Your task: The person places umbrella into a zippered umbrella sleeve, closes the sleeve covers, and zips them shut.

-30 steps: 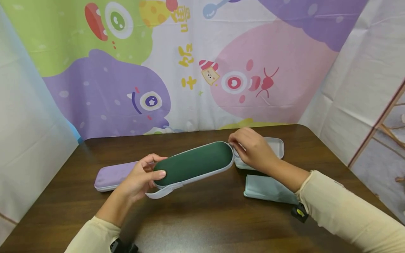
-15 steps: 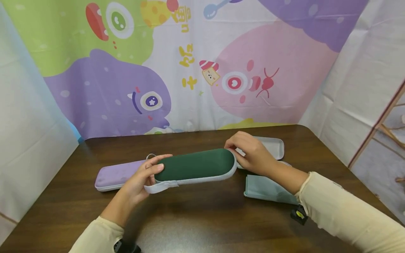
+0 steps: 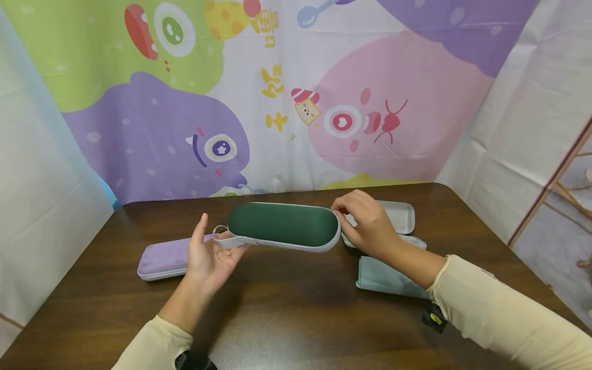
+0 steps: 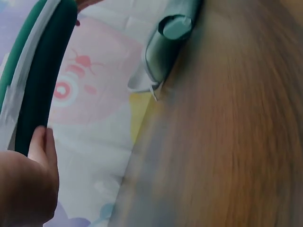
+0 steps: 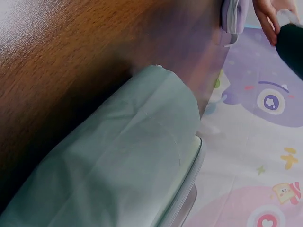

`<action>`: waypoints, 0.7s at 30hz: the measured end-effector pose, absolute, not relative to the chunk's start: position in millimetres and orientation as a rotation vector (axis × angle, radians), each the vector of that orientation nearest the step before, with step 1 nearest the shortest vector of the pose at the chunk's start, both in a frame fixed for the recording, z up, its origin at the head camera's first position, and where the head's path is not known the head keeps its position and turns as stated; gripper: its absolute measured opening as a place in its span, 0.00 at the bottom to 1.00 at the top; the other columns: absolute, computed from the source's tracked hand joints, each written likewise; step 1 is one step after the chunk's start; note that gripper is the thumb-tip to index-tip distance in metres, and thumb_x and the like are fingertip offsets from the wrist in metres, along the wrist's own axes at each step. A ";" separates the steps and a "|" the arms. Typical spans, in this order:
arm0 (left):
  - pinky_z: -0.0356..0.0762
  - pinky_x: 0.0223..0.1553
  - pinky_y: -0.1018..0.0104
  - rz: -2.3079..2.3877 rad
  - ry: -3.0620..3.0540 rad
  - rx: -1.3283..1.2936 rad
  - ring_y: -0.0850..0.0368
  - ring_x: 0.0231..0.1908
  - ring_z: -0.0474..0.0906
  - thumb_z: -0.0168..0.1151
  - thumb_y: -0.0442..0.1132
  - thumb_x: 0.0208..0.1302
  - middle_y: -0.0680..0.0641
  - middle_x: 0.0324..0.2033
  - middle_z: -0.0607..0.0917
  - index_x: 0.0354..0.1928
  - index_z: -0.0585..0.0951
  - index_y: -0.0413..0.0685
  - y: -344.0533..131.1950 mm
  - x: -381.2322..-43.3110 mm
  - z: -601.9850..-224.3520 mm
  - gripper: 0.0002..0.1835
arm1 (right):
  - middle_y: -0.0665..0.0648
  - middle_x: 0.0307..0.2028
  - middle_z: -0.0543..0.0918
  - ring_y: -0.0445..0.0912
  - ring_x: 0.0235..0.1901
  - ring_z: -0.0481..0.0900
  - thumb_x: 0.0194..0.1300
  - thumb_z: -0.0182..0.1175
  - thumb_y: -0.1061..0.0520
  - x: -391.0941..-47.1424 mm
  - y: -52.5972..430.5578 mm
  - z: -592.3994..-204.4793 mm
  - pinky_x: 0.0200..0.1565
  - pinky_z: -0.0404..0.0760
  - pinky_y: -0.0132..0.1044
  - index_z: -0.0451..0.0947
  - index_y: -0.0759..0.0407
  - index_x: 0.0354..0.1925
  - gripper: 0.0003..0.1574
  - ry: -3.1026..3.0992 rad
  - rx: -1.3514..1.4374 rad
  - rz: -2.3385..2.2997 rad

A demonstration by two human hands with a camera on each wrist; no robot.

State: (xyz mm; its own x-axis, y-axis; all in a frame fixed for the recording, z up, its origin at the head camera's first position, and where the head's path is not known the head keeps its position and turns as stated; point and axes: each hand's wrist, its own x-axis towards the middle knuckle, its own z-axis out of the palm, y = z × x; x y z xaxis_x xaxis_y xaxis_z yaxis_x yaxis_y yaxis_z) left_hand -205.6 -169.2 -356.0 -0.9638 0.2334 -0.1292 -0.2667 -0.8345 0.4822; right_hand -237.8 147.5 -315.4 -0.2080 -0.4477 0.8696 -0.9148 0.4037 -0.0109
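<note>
A dark green zip case (image 3: 284, 224) with a pale grey zip edge is held up over the table, nearly level. At its right end, my right hand (image 3: 372, 226) pinches the rim between thumb and fingers; whether it has the zip pull is hidden. My left hand (image 3: 210, 264) lies palm up at the other end, fingers straight under the case and its grey strap (image 3: 236, 240), thumb raised away. In the left wrist view, the left hand's fingers (image 4: 42, 146) touch the case's dark underside (image 4: 49, 78).
Left on the brown table (image 3: 287, 308) lies a purple zip case (image 3: 164, 257), partly behind the left hand. An opened case with a grey lid (image 3: 401, 216) stands behind the right hand. A folded teal cloth or pouch (image 3: 388, 277) lies under the right forearm. A patterned curtain (image 3: 277, 164) hangs behind.
My left thumb has lifted off the case, and the left hand has turned palm up beneath it. The case's left end has risen, so it has gone from slanting to nearly level.
</note>
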 end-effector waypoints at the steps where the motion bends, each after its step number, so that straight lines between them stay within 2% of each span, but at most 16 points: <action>1: 0.68 0.62 0.61 2.798 0.702 -0.082 0.49 0.53 0.79 0.52 0.61 0.69 0.39 0.50 0.79 0.63 0.57 0.33 -167.7 -205.5 -355.6 0.39 | 0.56 0.30 0.81 0.49 0.31 0.75 0.74 0.51 0.54 -237.7 146.7 -315.3 0.37 0.77 0.41 0.77 0.65 0.33 0.17 -1.817 1.171 0.702; 3: 0.68 0.62 0.62 2.841 0.656 -0.071 0.50 0.53 0.79 0.54 0.57 0.69 0.39 0.51 0.78 0.61 0.61 0.31 -163.7 -205.3 -354.9 0.36 | 0.56 0.30 0.81 0.49 0.31 0.75 0.74 0.51 0.55 -236.8 144.8 -315.0 0.36 0.77 0.41 0.77 0.65 0.33 0.17 -1.816 1.157 0.703; 6: 0.71 0.59 0.63 2.941 0.595 -0.116 0.52 0.49 0.81 0.59 0.45 0.69 0.41 0.46 0.80 0.52 0.72 0.33 -155.2 -205.2 -352.1 0.21 | 0.56 0.30 0.81 0.49 0.31 0.75 0.73 0.51 0.55 -233.5 141.1 -314.8 0.35 0.77 0.41 0.77 0.65 0.33 0.16 -1.818 1.143 0.683; 8: 0.73 0.57 0.64 3.005 0.575 -0.160 0.53 0.46 0.82 0.61 0.37 0.67 0.42 0.44 0.81 0.48 0.75 0.35 -149.1 -205.1 -350.2 0.13 | 0.56 0.30 0.80 0.49 0.31 0.74 0.72 0.52 0.57 -230.7 138.6 -315.1 0.35 0.76 0.41 0.77 0.65 0.33 0.14 -1.817 1.141 0.665; 11: 0.74 0.55 0.66 3.046 0.599 -0.196 0.54 0.43 0.81 0.61 0.30 0.65 0.42 0.44 0.80 0.49 0.73 0.37 -141.6 -204.6 -348.7 0.13 | 0.56 0.30 0.79 0.49 0.31 0.74 0.69 0.53 0.61 -226.8 134.9 -315.4 0.34 0.75 0.41 0.76 0.65 0.33 0.09 -1.806 1.141 0.643; 14: 0.77 0.53 0.62 2.999 0.656 -0.155 0.53 0.42 0.81 0.59 0.28 0.65 0.43 0.41 0.80 0.49 0.71 0.41 -136.5 -203.1 -349.9 0.13 | 0.56 0.30 0.79 0.49 0.31 0.74 0.68 0.54 0.64 -224.7 131.6 -315.1 0.34 0.75 0.41 0.76 0.65 0.33 0.06 -1.779 1.150 0.632; 18: 0.78 0.51 0.52 2.904 0.794 -0.005 0.50 0.42 0.82 0.55 0.25 0.66 0.46 0.36 0.84 0.45 0.76 0.46 -131.5 -200.5 -354.0 0.10 | 0.57 0.30 0.80 0.49 0.30 0.75 0.69 0.53 0.64 -223.3 128.2 -316.7 0.33 0.75 0.40 0.76 0.65 0.33 0.07 -1.748 1.175 0.614; 21: 0.78 0.51 0.52 2.880 0.892 0.052 0.51 0.42 0.83 0.55 0.26 0.67 0.47 0.36 0.85 0.42 0.79 0.47 -128.3 -198.9 -356.3 0.09 | 0.57 0.30 0.79 0.48 0.30 0.75 0.70 0.52 0.63 -222.2 126.5 -318.9 0.33 0.75 0.39 0.75 0.65 0.33 0.09 -1.736 1.185 0.614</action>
State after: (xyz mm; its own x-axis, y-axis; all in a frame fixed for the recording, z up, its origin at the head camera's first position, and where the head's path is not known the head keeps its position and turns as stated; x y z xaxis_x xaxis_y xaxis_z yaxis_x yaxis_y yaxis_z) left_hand -198.9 -128.3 -356.3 -0.9915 0.1298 -0.0046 -0.1097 -0.8177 0.5651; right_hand -222.2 126.5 -318.9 -0.1172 -0.4492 0.8857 -0.9063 0.4131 0.0896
